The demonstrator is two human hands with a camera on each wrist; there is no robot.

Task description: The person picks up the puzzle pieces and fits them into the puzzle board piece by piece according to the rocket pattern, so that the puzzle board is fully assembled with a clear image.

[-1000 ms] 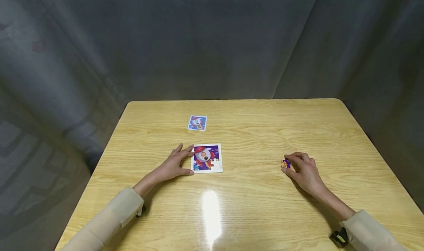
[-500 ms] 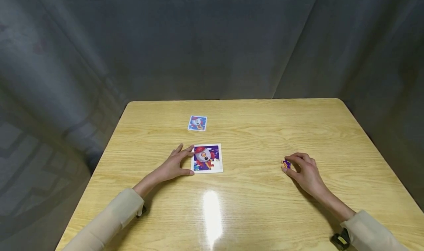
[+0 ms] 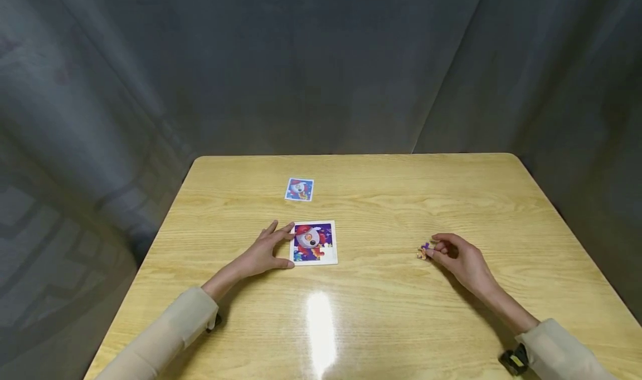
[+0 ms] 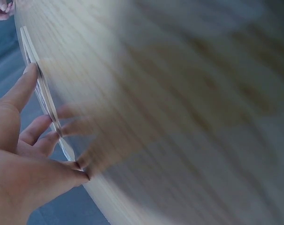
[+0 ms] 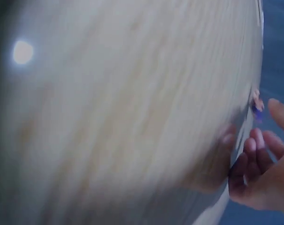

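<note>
A square jigsaw puzzle (image 3: 311, 240) lies in a white frame left of the table's middle. It shows a round white and red picture on purple, with a white gap at its lower right. My left hand (image 3: 263, 254) touches the frame's left edge, thumb at the near corner and fingers at the far part, spread along it. Out to the right, my right hand (image 3: 463, 263) has bent fingers beside an orange and purple puzzle piece (image 3: 424, 251). The thumb seems to meet the piece in the head view; a gap shows between them in the right wrist view (image 5: 257, 105).
Behind the puzzle lies a small picture card (image 3: 299, 189) with a similar design. The wooden table (image 3: 371, 302) bears a bright light reflection at the front. Dark grey curtains (image 3: 321, 62) hang beyond the table's far and side edges.
The puzzle piece has turned and shifted slightly left, out from between my right thumb and index finger. My right fingers have bent more. My left hand and the puzzle stay in place.
</note>
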